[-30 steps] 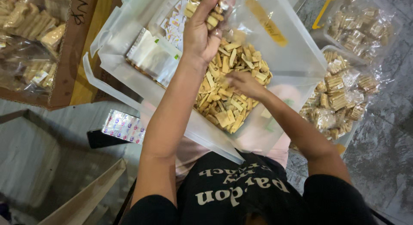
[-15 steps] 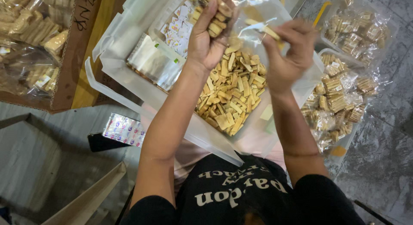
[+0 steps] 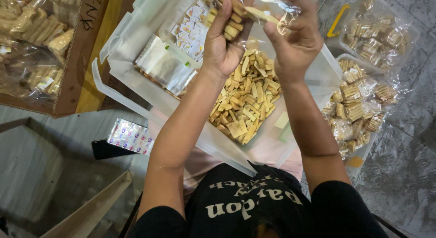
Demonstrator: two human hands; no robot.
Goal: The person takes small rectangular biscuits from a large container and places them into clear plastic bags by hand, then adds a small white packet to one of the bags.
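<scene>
My left hand [image 3: 225, 43] is raised over a translucent plastic tub [image 3: 136, 90] and grips a stack of tan wafer sticks [image 3: 232, 20]. My right hand [image 3: 294, 37] is beside it and pinches one wafer stick [image 3: 260, 14] at the mouth of a clear plastic bag [image 3: 282, 5]. Below both hands, loose wafer sticks [image 3: 247, 99] lie heaped in the tub.
Inside the tub are also clear empty bags [image 3: 163, 67] and small printed labels [image 3: 193, 31]. A white tray of bagged wafers [image 3: 359, 106] sits to the right. A cardboard box with bagged wafers [image 3: 41, 42] is at left. A foil sheet [image 3: 131, 136] lies on the floor.
My right hand rose from the heap of loose sticks to beside my left hand, carrying a stick to the clear bag. My left hand stayed raised with its stack.
</scene>
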